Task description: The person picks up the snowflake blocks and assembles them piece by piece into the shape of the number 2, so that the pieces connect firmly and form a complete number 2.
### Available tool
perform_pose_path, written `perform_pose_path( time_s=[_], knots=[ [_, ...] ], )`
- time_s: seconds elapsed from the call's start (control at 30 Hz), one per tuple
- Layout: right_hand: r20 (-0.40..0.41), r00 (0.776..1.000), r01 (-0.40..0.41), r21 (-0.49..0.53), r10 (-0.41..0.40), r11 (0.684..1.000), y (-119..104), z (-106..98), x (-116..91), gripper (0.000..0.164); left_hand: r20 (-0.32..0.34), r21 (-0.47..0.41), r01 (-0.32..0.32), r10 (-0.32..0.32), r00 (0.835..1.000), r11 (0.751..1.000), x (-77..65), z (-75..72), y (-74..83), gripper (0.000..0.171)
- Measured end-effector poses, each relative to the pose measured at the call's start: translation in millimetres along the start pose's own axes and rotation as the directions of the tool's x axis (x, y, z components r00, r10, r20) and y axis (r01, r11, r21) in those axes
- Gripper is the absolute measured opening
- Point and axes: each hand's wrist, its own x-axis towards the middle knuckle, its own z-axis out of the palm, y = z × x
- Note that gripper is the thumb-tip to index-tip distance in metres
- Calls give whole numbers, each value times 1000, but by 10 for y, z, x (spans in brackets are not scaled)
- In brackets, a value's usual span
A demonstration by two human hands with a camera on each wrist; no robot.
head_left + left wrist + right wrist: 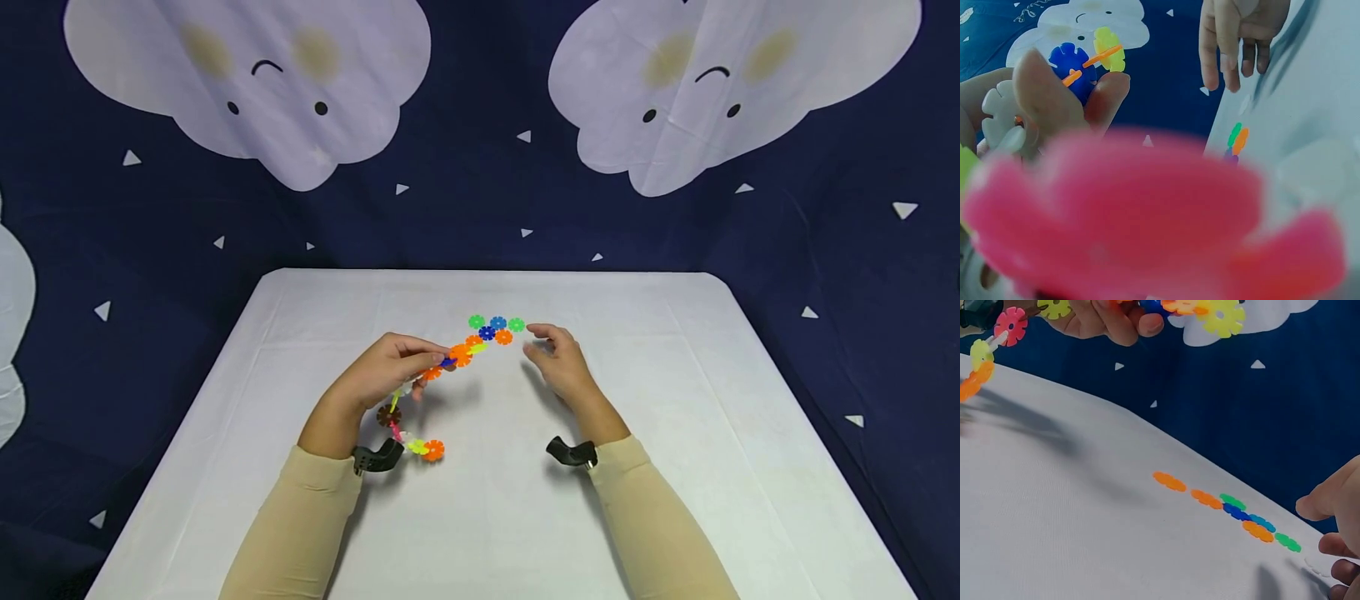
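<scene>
My left hand (382, 371) pinches a chain of notched plastic snowflake discs by its blue disc (1072, 69), between thumb and fingers. Past the fingertips, the chain ends in an orange disc (461, 356) and a yellow disc (1222, 317). Its other end hangs below the hand through a brown disc (388, 415) and a pink disc (1116, 212), blurred near the left wrist camera, to an orange disc (433, 450). My right hand (562, 362) hovers at the right end of the loose discs, fingers loosely bent and holding nothing, nearest a green disc (517, 325).
Several loose discs lie flat on the white-covered table (637, 517), among them a dark blue disc (1237, 512), an orange disc (1169, 481) and a white disc (1318, 567) that barely shows against the cloth. A dark blue cloth with clouds (480, 208) hangs behind the table.
</scene>
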Motion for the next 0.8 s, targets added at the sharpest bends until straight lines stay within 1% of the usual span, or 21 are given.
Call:
perform_pose_path(
  time_s=[0.23, 0.33, 0.4, 0.5, 0.63, 0.67, 0.73, 0.8],
  knots=[
    [5, 1000, 16, -65, -16, 998, 10, 62, 68, 40, -17, -2, 17, -17, 1000, 1000, -29, -26, -4, 29],
    [13, 999, 37, -142, -36, 989, -29, 105, 147, 41, -16, 1, 17, -17, 1000, 1000, -28, -38, -13, 29],
    [23, 998, 54, -213, -50, 975, -64, 136, 226, 41, -13, -3, 12, -12, 1000, 1000, -30, -39, -14, 29],
    [70, 995, 86, -347, -66, 934, -88, 178, 360, 42, -2, -16, -1, 1, 1000, 1000, -33, -37, -12, 30],
    [139, 988, 126, -510, -63, 851, -53, 227, 496, 42, 14, -53, -21, 22, 1000, 998, -37, -39, -15, 29],
    [142, 988, 131, -539, -64, 832, -31, 241, 517, 42, 17, -59, -26, 27, 1000, 998, -37, -41, -15, 29],
    [116, 989, 146, -579, -97, 802, 11, 268, 541, 38, 18, -68, -33, 34, 999, 997, -40, -52, -18, 30],
    [70, 986, 164, -587, -152, 793, 38, 294, 548, 32, 15, -68, -38, 39, 999, 997, -44, -67, -20, 30]
  ],
)
